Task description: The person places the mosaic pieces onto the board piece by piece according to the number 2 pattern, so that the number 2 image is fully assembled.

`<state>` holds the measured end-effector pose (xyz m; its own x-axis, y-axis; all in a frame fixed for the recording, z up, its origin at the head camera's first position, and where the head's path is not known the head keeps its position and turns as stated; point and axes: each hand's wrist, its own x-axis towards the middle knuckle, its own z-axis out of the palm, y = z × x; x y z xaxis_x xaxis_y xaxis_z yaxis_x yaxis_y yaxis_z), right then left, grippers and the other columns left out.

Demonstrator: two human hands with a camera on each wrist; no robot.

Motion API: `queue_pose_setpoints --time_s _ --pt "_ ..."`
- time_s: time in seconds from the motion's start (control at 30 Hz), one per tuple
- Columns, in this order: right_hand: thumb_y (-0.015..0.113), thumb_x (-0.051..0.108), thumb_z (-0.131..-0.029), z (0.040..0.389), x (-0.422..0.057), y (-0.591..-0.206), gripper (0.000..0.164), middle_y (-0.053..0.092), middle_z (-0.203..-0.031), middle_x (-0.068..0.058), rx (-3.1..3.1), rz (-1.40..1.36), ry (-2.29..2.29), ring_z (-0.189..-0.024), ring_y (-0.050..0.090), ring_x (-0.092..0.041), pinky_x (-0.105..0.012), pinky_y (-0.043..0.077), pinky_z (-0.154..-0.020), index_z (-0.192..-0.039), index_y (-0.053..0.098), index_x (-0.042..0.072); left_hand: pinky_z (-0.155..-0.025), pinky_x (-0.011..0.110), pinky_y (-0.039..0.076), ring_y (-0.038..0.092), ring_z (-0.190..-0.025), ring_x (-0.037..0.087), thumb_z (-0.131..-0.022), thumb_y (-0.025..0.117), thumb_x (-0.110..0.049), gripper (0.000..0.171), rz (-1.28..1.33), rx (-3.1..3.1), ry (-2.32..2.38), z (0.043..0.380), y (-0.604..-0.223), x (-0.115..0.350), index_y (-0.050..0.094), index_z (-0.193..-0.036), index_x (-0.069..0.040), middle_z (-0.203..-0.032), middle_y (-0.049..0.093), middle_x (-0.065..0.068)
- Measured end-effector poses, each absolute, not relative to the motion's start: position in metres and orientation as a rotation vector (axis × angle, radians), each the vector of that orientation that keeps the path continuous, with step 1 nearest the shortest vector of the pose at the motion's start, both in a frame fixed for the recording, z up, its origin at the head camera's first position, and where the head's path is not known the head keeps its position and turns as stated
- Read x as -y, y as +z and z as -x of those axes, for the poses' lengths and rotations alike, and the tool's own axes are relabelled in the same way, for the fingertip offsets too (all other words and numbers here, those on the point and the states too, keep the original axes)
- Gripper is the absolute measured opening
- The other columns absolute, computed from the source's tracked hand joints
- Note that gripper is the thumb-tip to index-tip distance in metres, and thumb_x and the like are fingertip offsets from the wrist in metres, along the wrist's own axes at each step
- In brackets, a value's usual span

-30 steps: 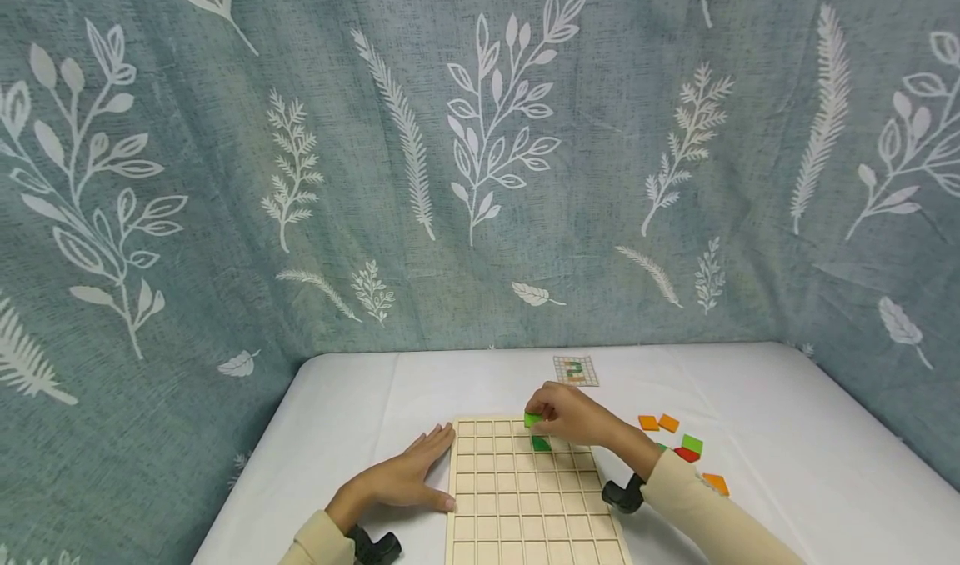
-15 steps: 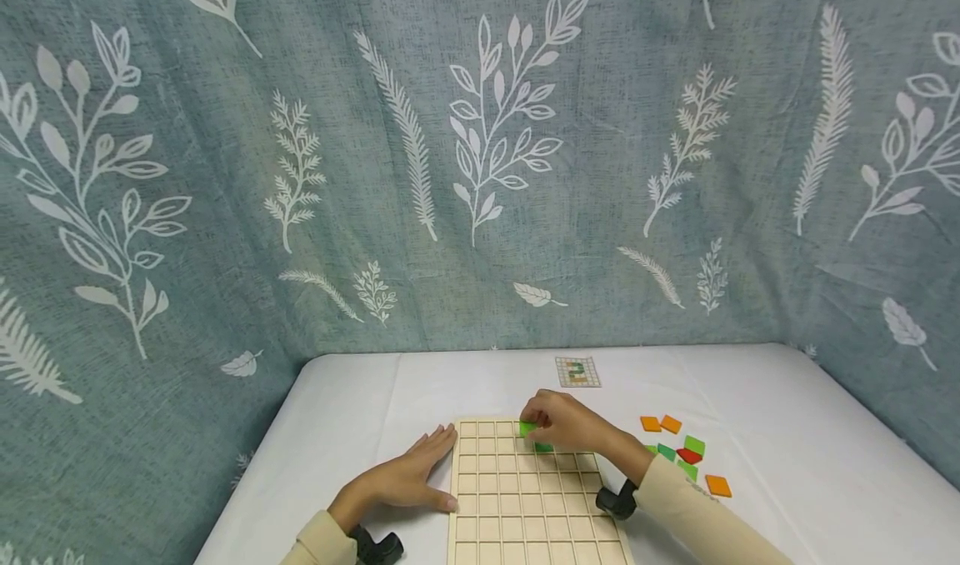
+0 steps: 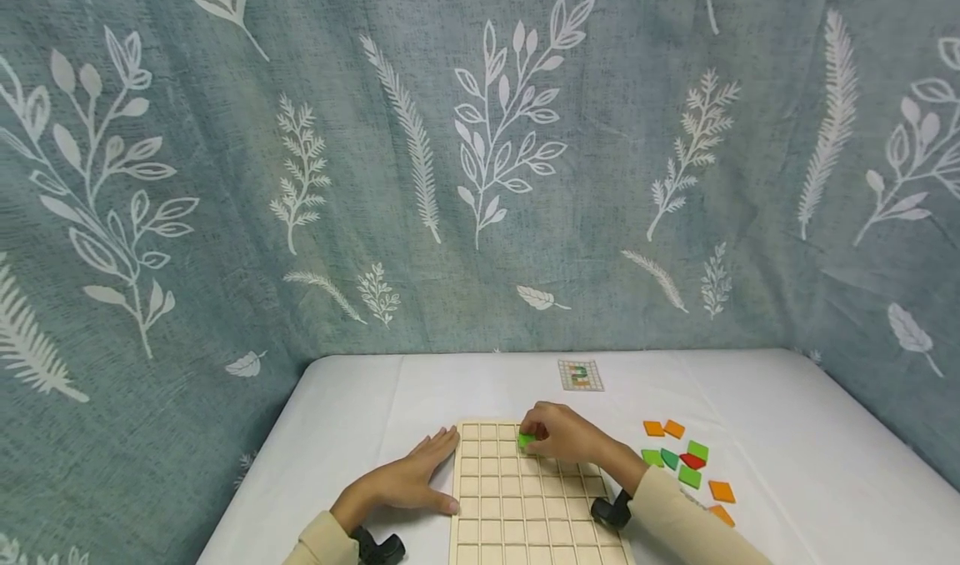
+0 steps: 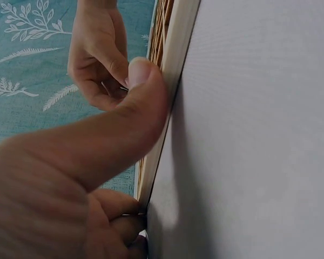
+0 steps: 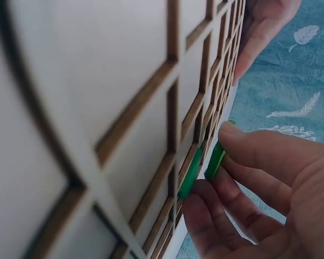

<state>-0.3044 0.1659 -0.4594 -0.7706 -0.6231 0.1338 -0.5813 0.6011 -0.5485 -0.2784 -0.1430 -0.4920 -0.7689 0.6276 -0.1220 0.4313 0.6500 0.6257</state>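
Note:
A pale wooden grid board (image 3: 510, 507) lies on the white table. My left hand (image 3: 408, 477) rests at its left edge, fingers spread, with the thumb touching the rim. Over the far rows, my right hand (image 3: 566, 433) pinches a light green square tile (image 3: 526, 442) between thumb and fingers. In the right wrist view this tile (image 5: 216, 161) is tilted, just off the board. Beside it a darker green tile (image 5: 190, 174) sits at the grid, near my lower fingertips; in the head view the hand hides it.
Loose tiles lie right of the board: several orange ones, such as an orange tile (image 3: 722, 491), light green ones like a green tile (image 3: 690, 477), a teal piece (image 3: 670, 458) and a red piece (image 3: 693, 462). A small pattern card (image 3: 581, 375) lies behind the board.
My right hand has moved slightly left and nearer with the light green tile, now covering the darker green tile in the head view. The left hand has stayed put.

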Motion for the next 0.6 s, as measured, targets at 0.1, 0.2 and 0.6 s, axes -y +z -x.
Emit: queue_pose_setpoints --time_s 0.1,0.2,0.6 --pt "0.076 0.013 -0.088 0.3049 -0.1657 -0.4633 0.018 0.061 -0.094 0.0 -2.745 1.028 -0.897 -0.08 0.053 -0.002 -0.022 0.051 -0.07 -0.105 0.072 0.007 -0.126 0.054 0.006 0.006 -0.157 0.031 -0.077 0.077 -0.057 0.118 -0.821 -2.552 0.832 0.2783 -0.4931 0.1423 0.014 -0.159 -0.001 -0.168 0.007 0.014" --pt "0.077 0.013 -0.088 0.3069 -0.165 -0.4656 0.018 0.062 -0.094 -0.001 -2.746 1.045 -0.888 -0.08 0.053 -0.002 -0.022 0.051 -0.07 -0.104 0.072 0.008 -0.126 0.054 0.007 0.008 -0.157 0.031 -0.075 0.076 -0.06 0.119 -0.81 -2.567 0.825 0.2783 -0.4937 0.1418 0.016 -0.159 -0.001 -0.168 0.009 0.014" --pt "0.078 0.01 -0.086 0.3062 -0.1629 -0.4616 0.014 0.059 -0.088 0.003 -2.746 1.049 -0.859 -0.076 0.049 -0.002 -0.022 0.047 -0.066 -0.1 0.073 0.008 -0.126 0.054 0.007 0.007 -0.157 0.032 -0.077 0.077 -0.057 0.117 -0.84 -2.569 0.826 0.2766 -0.4899 0.1419 0.015 -0.159 0.0 -0.168 0.009 0.016"
